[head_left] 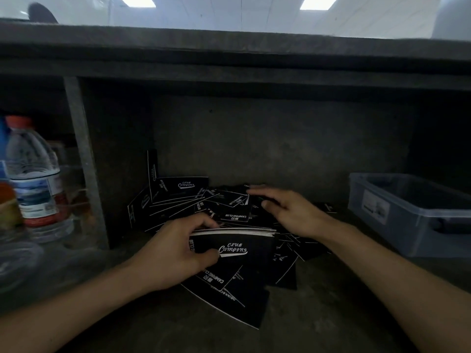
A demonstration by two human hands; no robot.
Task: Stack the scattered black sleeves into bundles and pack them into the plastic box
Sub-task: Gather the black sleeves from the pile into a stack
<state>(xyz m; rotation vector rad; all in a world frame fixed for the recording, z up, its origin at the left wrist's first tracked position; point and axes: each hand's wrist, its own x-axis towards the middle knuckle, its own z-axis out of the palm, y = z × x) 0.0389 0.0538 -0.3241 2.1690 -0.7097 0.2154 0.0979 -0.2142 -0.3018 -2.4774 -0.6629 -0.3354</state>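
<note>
Far left: water bottle (35, 179), orange cap, blurred. Scattered black sleeves (178, 200) heaped mid-bench (318, 314), against the back wall. Left hand (175, 250) grips a bundle (237, 247) of stacked sleeves, thumb on the "Club Camping" face. Right hand (288, 210) over the heap, fingers straight, holding nothing; contact unclear. Plastic box (407, 217) far right, apart from the heap.

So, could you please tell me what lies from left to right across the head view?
From the left: water bottle → grey upright post → left hand, gripping the bundle of sleeves → right hand, fingers straight → plastic box.
</note>
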